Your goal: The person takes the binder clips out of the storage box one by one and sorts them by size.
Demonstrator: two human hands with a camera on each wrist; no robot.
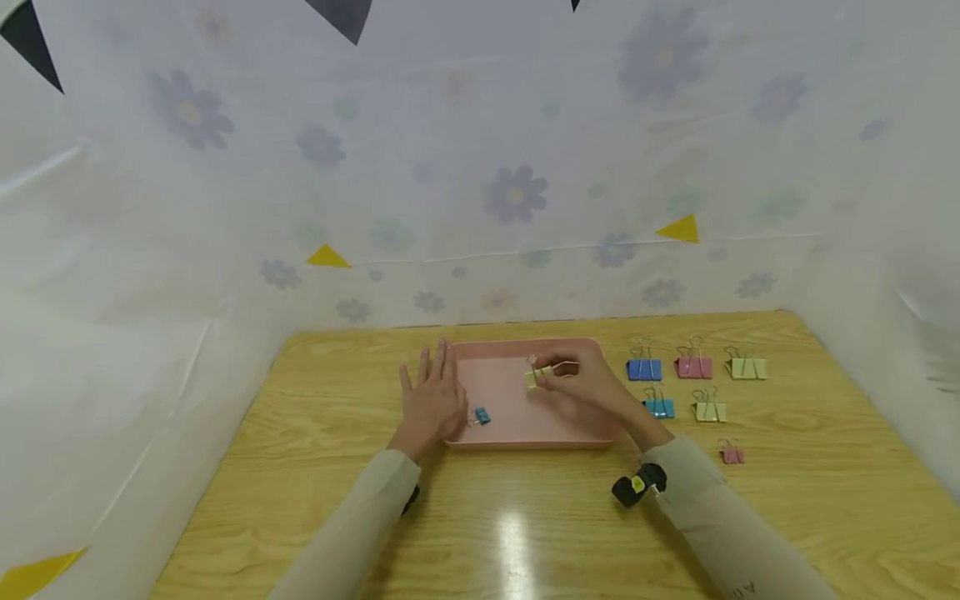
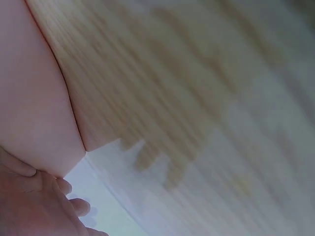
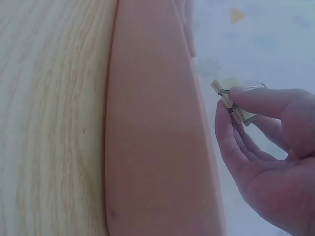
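A pink tray (image 1: 491, 375) lies on the wooden table, its side wall (image 3: 152, 128) filling the middle of the right wrist view. My left hand (image 1: 433, 400) rests at the tray's left rim, fingers straight and spread. Over the tray, my right hand (image 1: 588, 382) pinches a yellow binder clip (image 3: 227, 102) between thumb and fingers, its wire handles sticking out. Inside the tray, near the left hand, lies a small blue binder clip (image 1: 482, 415).
Right of the tray, binder clips stand in rows: a dark blue one (image 1: 644, 369), a pink one (image 1: 694, 367) and a yellow one (image 1: 747, 368) behind; a light blue one (image 1: 660, 408) and a yellow one (image 1: 709, 411) before them; a small pink one (image 1: 732, 454) nearest. A flowered sheet (image 1: 450, 167) hangs behind.
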